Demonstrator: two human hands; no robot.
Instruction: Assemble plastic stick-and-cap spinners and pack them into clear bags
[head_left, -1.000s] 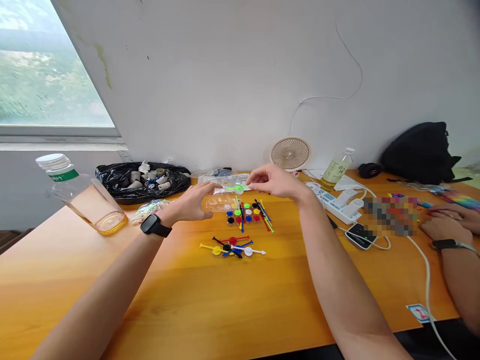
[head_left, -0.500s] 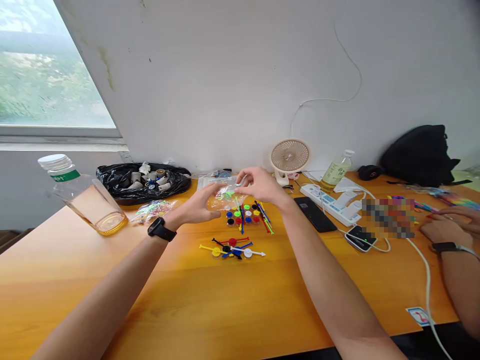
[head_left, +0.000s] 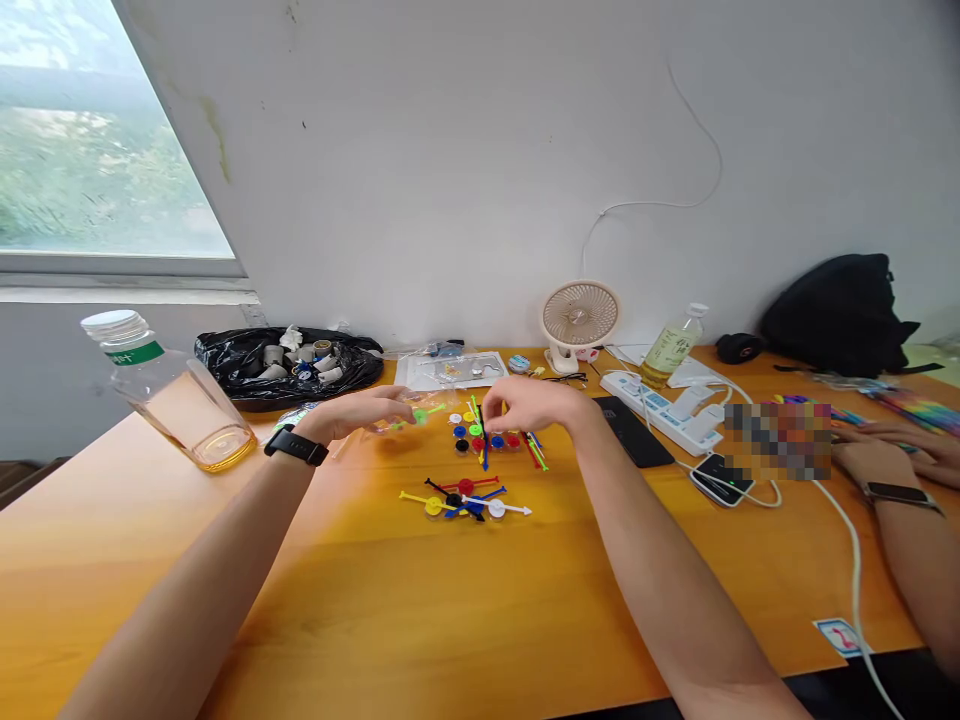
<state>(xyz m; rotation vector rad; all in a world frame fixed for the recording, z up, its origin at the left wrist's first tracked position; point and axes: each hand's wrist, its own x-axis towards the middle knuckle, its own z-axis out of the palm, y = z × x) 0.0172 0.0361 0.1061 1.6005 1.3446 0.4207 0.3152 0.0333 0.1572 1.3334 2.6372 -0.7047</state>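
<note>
My left hand (head_left: 360, 410) is closed on a clear plastic bag (head_left: 391, 426), with a bright green arrow spinner (head_left: 421, 413) showing at its fingertips. Just right of that, my right hand (head_left: 536, 405) hovers at a group of coloured round discs (head_left: 478, 444) and loose arrows (head_left: 537, 452). Its thumb and fingers are pinched together beside a black arrow; whatever they hold is hidden. Nearer to me lie several assembled arrow spinners in an overlapping cluster, among them a yellow spinner (head_left: 433, 507), a red spinner (head_left: 466, 487) and a white spinner (head_left: 496, 508).
A large tilted-looking bottle (head_left: 180, 400) and a black plastic bag of grey parts (head_left: 285, 390) stand left. Behind are a small fan (head_left: 580, 315) and a white sheet (head_left: 450, 372). Rightward lie a phone (head_left: 637, 435), a power strip (head_left: 664, 410) and another person's hands (head_left: 877, 455).
My left hand has moved left with the clear bag and green spinner. My right hand has left the bag and come down to the discs and arrows. The other person's hands shifted slightly.
</note>
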